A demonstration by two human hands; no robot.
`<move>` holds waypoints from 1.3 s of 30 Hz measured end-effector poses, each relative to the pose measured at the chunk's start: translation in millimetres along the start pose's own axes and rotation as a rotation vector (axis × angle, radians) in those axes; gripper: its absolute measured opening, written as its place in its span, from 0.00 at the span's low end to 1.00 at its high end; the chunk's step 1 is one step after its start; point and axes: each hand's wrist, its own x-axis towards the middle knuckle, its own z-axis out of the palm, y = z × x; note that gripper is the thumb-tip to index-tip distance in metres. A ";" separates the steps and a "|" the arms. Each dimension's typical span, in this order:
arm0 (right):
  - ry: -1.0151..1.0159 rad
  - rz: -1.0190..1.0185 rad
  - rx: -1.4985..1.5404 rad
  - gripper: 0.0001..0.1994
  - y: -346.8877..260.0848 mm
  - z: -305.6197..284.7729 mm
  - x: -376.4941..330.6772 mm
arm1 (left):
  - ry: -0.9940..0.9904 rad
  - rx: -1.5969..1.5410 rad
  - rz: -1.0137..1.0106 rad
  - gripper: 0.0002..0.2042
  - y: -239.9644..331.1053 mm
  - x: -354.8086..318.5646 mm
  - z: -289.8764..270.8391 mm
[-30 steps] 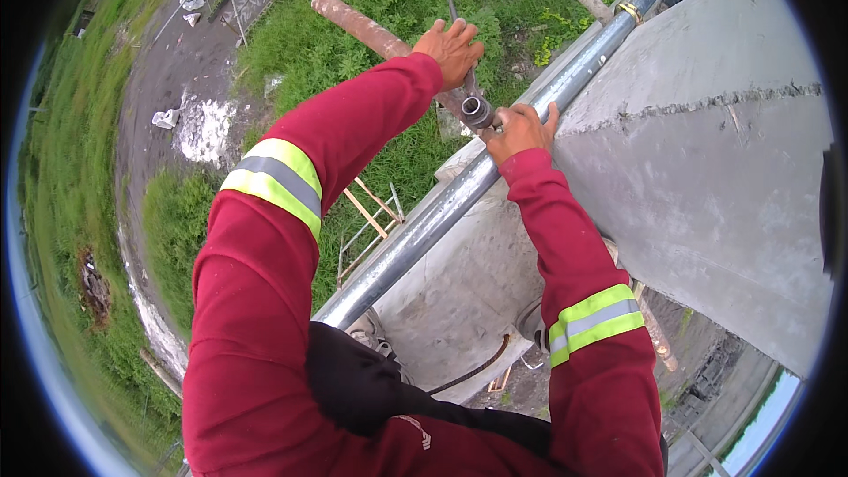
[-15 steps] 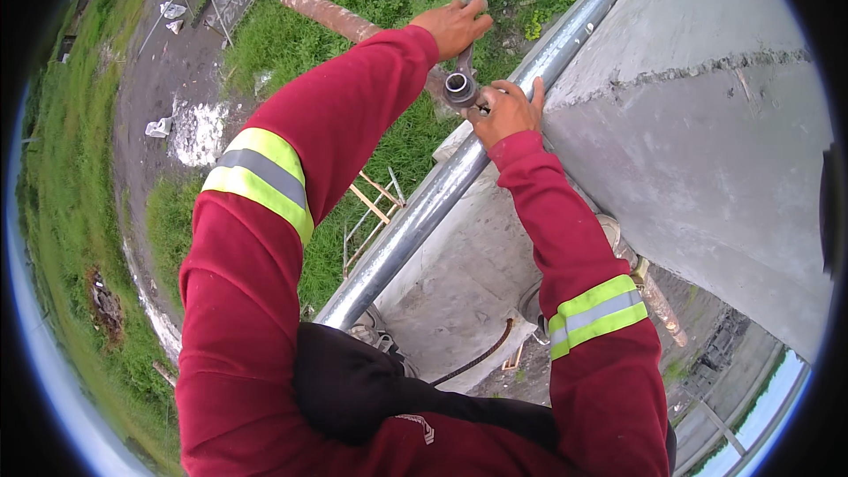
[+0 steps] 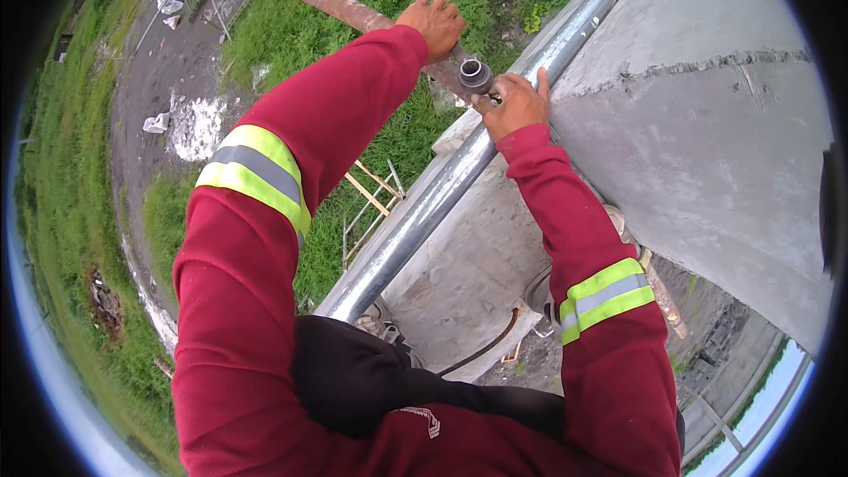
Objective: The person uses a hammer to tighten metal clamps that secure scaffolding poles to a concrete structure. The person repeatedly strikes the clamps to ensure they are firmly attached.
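High above green grass, upper centre: left hand (image 3: 433, 22) clenched around rusty brown steel tube (image 3: 340, 4), right hand (image 3: 512, 106) gripping dark round metal coupler (image 3: 475, 75) — likely heavy, stiff, rough; best grasped near coupler.

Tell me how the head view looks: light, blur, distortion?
Head view: flat daylight, no hard shadows; the hands, left and right, and the fitting are sharp; fisheye bends the pipe and concrete wall; black rim at the edges.
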 end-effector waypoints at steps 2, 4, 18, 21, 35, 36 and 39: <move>0.011 -0.019 -0.006 0.11 1.1 -0.3 -0.8 | -0.027 -0.031 -0.070 0.12 -1.8 -20.6 5.4; -0.001 -0.007 -0.048 0.11 2.1 -0.5 0.1 | 0.019 -0.029 -0.095 0.12 -3.9 -32.4 9.9; -0.056 -0.009 -0.067 0.11 -7.7 -7.9 2.8 | 0.588 -0.588 0.008 0.14 -6.4 23.6 46.2; -0.115 0.019 -0.038 0.12 -6.7 -8.2 2.2 | 0.594 -0.683 -0.186 0.09 -30.7 6.3 45.6; -0.048 0.035 -0.134 0.09 -3.0 1.7 4.4 | 0.022 -1.406 -0.329 0.15 47.5 -71.8 -21.0; -0.046 0.025 -0.127 0.10 -3.7 2.2 4.4 | 0.024 -1.417 -0.322 0.15 55.3 -70.2 -17.1; -0.100 0.043 -0.137 0.12 -5.3 1.4 6.0 | 0.025 -1.488 -0.323 0.14 64.5 -65.1 -9.6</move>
